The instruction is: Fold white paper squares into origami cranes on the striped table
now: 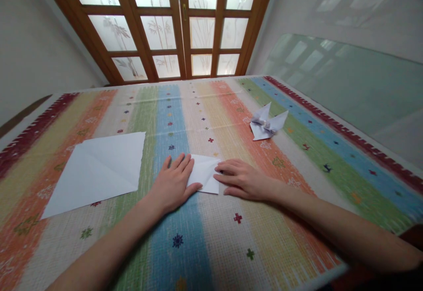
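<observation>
A small folded piece of white paper (204,174) lies flat on the striped tablecloth between my two hands. My left hand (175,180) rests flat over its left part, fingers spread and thumb along the near edge. At the right edge of the paper is my right hand (243,178), its fingers stretched out and slightly apart, the fingertips touching the sheet. Fold lines show on the visible part of the paper, and its left side is hidden under my left hand.
A larger creased white sheet (102,167) lies to the left, one edge torn. Folded paper with pointed wings (268,122) sits farther back on the right. The striped tablecloth (205,119) covers the table. Beyond it stand wooden doors with glass panes (167,31).
</observation>
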